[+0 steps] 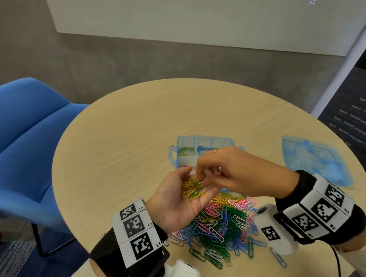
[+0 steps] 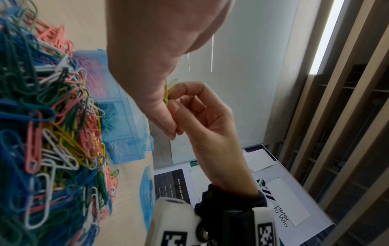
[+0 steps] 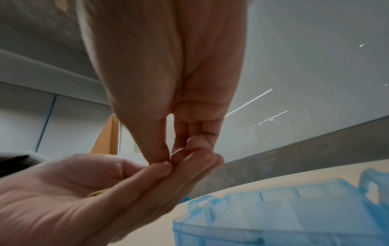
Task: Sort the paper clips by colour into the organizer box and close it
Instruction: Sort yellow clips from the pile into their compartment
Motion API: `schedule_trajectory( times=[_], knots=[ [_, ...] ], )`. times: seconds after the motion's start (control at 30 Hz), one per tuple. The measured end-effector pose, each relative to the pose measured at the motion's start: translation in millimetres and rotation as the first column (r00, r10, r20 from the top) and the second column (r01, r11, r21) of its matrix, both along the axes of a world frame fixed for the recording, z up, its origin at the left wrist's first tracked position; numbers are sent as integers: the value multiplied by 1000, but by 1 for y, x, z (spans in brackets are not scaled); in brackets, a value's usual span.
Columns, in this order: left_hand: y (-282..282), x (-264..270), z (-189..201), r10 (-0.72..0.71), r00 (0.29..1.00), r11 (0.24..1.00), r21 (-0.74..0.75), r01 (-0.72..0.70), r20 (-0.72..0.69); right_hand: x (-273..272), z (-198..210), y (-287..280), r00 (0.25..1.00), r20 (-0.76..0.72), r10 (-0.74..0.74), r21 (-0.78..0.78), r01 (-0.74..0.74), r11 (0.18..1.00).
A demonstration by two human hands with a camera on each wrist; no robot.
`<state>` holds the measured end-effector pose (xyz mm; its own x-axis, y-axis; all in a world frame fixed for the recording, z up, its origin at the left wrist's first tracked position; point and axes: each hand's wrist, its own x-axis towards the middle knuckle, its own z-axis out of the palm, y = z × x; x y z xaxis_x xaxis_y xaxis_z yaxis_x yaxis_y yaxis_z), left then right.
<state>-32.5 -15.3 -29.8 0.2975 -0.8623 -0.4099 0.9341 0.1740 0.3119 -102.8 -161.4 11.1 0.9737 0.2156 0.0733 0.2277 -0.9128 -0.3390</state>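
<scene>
My left hand (image 1: pixel 177 196) is palm up over the table and cradles a small bunch of yellow and green paper clips (image 1: pixel 193 189) on relaxed fingers. Reaching in from the right, my right hand (image 1: pixel 204 176) pinches some of those clips between thumb and fingertips; in the left wrist view yellow clips (image 2: pixel 168 92) show in that pinch. Just behind the hands stands the open blue organizer box (image 1: pixel 203 144), with yellow-green clips in its back left compartment. A big mixed pile of paper clips (image 1: pixel 222 224) lies below the hands. In the right wrist view the thumb and finger meet over the left palm (image 3: pixel 84 191).
The box's blue lid (image 1: pixel 315 160) lies separately at the table's right side. A blue chair (image 1: pixel 19 142) stands left of the round wooden table (image 1: pixel 121 144). A dark printed board (image 1: pixel 364 108) leans at the right. One stray blue clip (image 1: pixel 278 258) lies near the front edge.
</scene>
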Motion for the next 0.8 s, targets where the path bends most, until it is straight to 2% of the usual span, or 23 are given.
schedule_trajectory(
  times=[0.07,0.17,0.5,0.63,0.8],
  knots=[
    [0,0,1,16,1000,1000,-2,-16,-5,1,1,0,1000,-10,13,-22,-13,1000],
    [0,0,1,16,998,999,27,-17,59,1,3,1,1000,-11,-1,-12,1,1000],
    [1,-4,9,-110,963,986,146,75,246,-3,3,-6,997,11,-80,105,78,991],
    [1,-5,8,-189,943,977,151,153,272,-4,4,-12,985,4,-171,203,166,965],
    [-1,-5,5,-271,918,949,241,204,291,-6,3,-10,982,30,-186,321,167,932]
  ],
)
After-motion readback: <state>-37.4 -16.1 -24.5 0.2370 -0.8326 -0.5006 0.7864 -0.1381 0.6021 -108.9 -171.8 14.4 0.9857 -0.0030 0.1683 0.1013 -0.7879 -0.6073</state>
